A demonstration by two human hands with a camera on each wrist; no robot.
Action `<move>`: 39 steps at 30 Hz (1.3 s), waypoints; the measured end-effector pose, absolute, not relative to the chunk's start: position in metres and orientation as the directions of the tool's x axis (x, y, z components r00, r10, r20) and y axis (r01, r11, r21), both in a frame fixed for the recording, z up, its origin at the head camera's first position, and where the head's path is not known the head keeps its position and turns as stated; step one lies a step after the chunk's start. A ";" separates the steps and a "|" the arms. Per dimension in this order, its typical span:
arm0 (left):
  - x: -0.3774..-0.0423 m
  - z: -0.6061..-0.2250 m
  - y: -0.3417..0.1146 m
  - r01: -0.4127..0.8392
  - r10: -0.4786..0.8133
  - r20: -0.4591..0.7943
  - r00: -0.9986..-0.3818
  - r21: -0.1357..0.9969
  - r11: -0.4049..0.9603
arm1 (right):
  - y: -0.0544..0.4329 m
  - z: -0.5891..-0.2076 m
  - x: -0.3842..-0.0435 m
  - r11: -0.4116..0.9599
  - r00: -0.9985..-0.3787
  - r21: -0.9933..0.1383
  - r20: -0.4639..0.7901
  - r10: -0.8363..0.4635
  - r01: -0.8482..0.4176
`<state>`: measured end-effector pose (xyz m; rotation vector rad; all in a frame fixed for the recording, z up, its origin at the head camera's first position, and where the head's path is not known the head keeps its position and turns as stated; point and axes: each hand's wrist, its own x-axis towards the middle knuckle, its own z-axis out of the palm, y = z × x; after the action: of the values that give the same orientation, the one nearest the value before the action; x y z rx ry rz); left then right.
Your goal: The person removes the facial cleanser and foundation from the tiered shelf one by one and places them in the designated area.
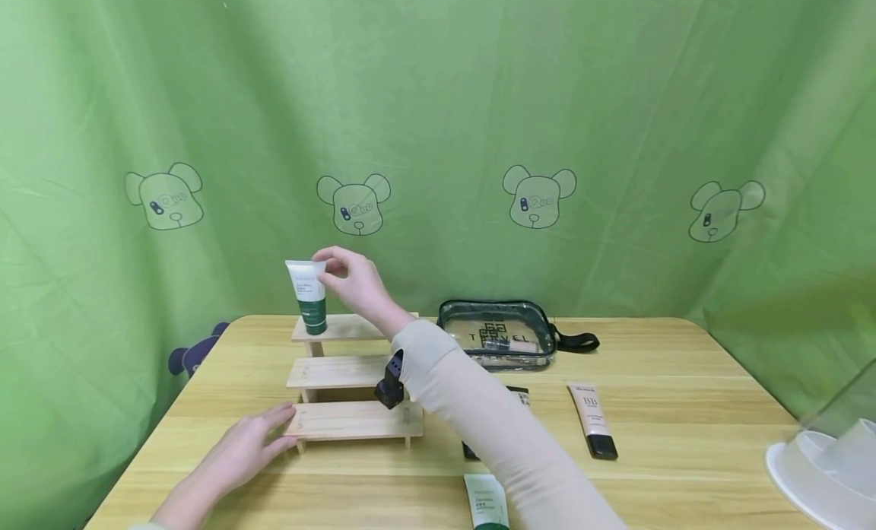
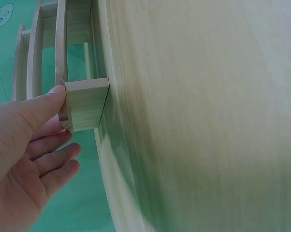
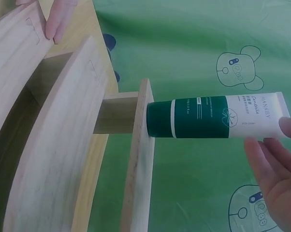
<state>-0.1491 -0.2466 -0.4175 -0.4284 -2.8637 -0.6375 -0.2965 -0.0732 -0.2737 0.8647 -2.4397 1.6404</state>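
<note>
A three-tier wooden display stand [image 1: 352,421] is on the table's left half. On the left end of its top tier, a white and green cosmetic tube [image 1: 309,294] stands upright on its green cap. My right hand [image 1: 356,280] pinches this tube near its flat upper end; the right wrist view shows the cap against the top board. At the stand's lowest tier, my left hand [image 1: 242,446] holds the left end. In the left wrist view the thumb [image 2: 56,92] lies against the board's edge, with the other fingers loosely bent below.
A clear travel pouch [image 1: 496,336] with a black strap lies behind. To the right is a pink BB cream tube [image 1: 591,422]. A light green tube [image 1: 487,501] lies at the front, and a black-ended item [image 1: 520,394] is partly hidden by my right sleeve. White plastic object [image 1: 831,469] at far right.
</note>
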 end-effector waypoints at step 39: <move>-0.151 -0.419 -0.250 0.315 0.240 0.232 -0.943 0.388 0.866 | 0.059 -0.272 -0.268 0.061 -0.881 -0.907 0.386 -0.272 -0.416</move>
<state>-0.1515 -0.2499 -0.4186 -0.4294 -2.8632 -0.6390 -0.2681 0.0591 -0.2717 0.7186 -2.2027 1.9511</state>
